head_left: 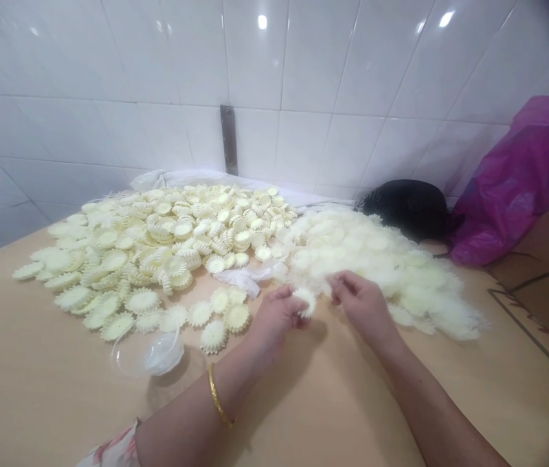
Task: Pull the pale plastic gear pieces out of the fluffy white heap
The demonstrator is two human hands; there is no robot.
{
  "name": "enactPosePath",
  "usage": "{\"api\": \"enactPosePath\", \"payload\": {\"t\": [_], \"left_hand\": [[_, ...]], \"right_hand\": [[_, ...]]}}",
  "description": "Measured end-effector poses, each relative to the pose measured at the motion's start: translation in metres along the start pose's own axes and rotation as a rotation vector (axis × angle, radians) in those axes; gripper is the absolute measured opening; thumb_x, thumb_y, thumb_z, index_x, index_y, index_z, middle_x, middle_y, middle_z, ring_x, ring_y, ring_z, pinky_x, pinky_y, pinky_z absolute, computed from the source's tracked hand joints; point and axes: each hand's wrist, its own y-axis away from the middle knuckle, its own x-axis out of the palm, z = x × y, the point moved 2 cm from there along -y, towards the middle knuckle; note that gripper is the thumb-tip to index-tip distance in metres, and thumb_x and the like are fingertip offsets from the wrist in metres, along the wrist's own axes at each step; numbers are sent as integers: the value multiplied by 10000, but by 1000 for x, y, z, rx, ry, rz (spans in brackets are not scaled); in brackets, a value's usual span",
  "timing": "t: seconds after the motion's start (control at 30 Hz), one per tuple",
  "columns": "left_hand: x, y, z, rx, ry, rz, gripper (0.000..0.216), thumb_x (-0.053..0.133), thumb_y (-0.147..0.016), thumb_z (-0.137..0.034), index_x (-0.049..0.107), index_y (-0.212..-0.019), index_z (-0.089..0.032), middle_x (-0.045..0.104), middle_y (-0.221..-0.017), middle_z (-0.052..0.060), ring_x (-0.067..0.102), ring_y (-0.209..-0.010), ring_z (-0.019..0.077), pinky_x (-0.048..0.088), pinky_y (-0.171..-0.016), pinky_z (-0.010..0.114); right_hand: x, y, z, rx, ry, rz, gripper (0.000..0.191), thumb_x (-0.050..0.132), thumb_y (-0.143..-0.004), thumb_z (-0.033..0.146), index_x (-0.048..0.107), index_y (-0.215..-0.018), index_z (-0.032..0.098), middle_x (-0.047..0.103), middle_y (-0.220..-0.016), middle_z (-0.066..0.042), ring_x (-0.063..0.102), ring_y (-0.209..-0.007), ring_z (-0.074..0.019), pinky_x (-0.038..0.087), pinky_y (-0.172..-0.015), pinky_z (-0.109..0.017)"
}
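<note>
My left hand [274, 318] is shut on a small pale-yellow toothed plastic gear [304, 301], with a gold bangle [216, 394] on that wrist. My right hand [359, 305] is just beside it, its fingertips pinched together at the gear's upper edge and at some thin white fringe. Whether those fingertips grip anything is hard to make out. Behind my hands lies a heap of fluffy, fringed pale discs [366, 259]. To the left spreads a large pile of cleaner toothed gears [177, 240], some stacked.
The hands work over a light wooden table [60, 363]. A clear plastic cup [148, 353] lies on its side near the gears, and white cloth [242, 279] lies between the piles. Behind are a black bag [405, 207], a magenta plastic bag [522, 181] and a white tiled wall [255, 65].
</note>
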Motion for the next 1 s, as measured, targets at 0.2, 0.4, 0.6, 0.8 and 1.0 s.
{"api": "enactPosePath", "payload": {"t": [0.2, 0.4, 0.6, 0.8, 1.0], "left_hand": [[-5, -4, 2, 21, -7, -14, 159, 687, -603, -222, 597, -690, -124, 548, -620, 2, 475, -529, 77, 373, -476, 207], [-9, -7, 5, 23, -14, -2, 192, 707, -610, -271, 596, -661, -124, 553, -605, 1, 477, -508, 73, 376, -466, 196], [-9, -9, 0, 22, 19, -53, 111, 658, -632, -185, 598, -687, -110, 575, -644, 26, 510, -540, 95, 405, -477, 213], [-17, -15, -11, 58, 35, -127, 129, 672, -611, -169, 553, -636, -126, 538, -611, 1, 493, -523, 88, 424, -508, 230], [-18, -11, -21, 177, -46, -176, 189, 704, -607, -234, 547, -606, -127, 505, -586, -21, 460, -517, 69, 410, -528, 226]], "right_hand": [[3, -2, -7, 140, -214, 89, 284, 577, -703, 453, 547, -640, 178, 566, -554, 7, 526, -499, -121, 432, -529, -245], [5, 4, 0, -51, 107, 74, 268, 483, -786, 379, 493, -591, 195, 507, -493, 25, 483, -469, -125, 367, -462, -232], [9, 6, -9, -19, 332, 182, 174, 478, -771, 349, 576, -760, 206, 458, -426, 50, 462, -412, -145, 331, -424, -240], [0, 5, -4, -113, 331, -28, 229, 402, -820, 312, 560, -700, 198, 473, -487, 23, 443, -450, -133, 312, -447, -242], [2, 10, 6, -154, 242, -80, 240, 441, -825, 335, 538, -657, 194, 434, -505, 30, 407, -481, -120, 324, -469, -237]]}}
